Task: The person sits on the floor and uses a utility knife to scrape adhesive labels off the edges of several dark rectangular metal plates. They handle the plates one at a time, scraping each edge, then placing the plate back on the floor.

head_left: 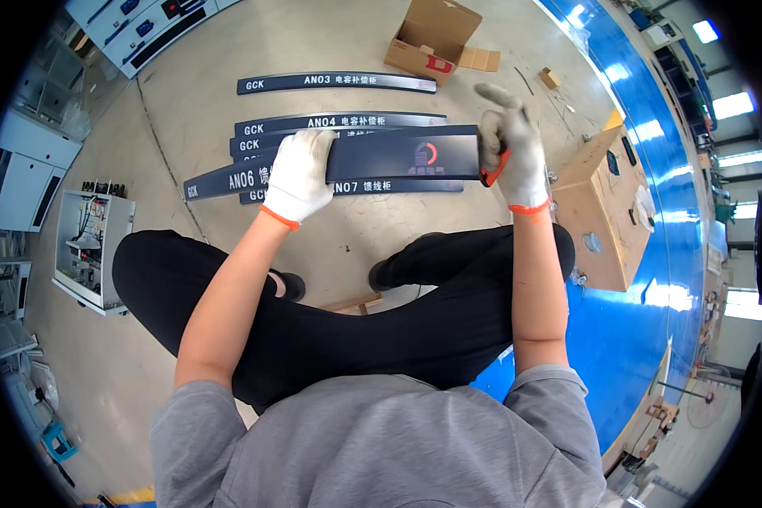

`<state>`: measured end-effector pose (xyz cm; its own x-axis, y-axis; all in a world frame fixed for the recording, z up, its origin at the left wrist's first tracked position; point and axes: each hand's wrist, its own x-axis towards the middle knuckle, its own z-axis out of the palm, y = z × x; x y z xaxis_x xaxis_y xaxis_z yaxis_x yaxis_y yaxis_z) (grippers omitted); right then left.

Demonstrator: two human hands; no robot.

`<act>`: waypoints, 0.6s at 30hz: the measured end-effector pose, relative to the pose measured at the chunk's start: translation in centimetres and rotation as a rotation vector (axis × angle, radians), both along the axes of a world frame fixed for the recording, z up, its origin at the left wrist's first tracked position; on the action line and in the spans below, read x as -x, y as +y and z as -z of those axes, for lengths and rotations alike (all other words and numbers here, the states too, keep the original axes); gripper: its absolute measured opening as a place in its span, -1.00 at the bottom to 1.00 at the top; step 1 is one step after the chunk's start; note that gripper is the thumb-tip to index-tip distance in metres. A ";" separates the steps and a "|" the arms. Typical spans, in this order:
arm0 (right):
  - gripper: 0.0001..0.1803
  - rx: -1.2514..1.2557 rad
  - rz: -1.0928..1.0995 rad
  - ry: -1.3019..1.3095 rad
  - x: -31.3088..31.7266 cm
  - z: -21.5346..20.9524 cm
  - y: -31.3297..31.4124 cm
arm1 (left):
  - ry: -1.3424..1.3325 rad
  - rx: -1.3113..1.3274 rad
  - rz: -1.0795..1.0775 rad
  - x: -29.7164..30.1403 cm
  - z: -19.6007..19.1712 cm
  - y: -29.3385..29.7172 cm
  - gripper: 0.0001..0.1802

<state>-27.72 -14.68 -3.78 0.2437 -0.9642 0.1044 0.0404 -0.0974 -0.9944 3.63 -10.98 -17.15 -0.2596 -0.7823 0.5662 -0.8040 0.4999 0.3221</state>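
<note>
My left hand (300, 175), in a white glove with an orange cuff, is closed around a long dark blue label strip (398, 156). The strip is raised over several similar strips on the floor, its left end tilted down. At its right end is my right hand (515, 152), gloved the same way, one finger stretched out and smeared by motion. Its other fingers are curled around a small red-and-black object (494, 172) whose kind I cannot make out. Beneath lie more strips, among them a lower strip (398, 186) and an upper strip (334, 82); the held one partly hides some.
An open cardboard box (411, 57) stands at the far side. To my right is a wooden crate (597, 207) with small items on it, beside a blue floor (605, 364). A metal enclosure with wiring (114, 229) sits at left. Grey cabinets (30, 190) line the left side.
</note>
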 end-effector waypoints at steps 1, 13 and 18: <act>-0.41 -0.038 0.063 0.140 0.1 0.1 0.1 | -0.010 -0.003 -0.009 0.2 0.6 -0.1 -0.34; -0.31 -0.041 0.021 0.934 2.5 2.4 -1.8 | -0.054 -0.046 -0.052 3.0 5.5 -0.4 -0.37; -0.34 -0.013 -0.018 1.042 3.6 2.1 -1.2 | -0.077 -0.110 0.002 4.9 7.1 -0.4 -0.45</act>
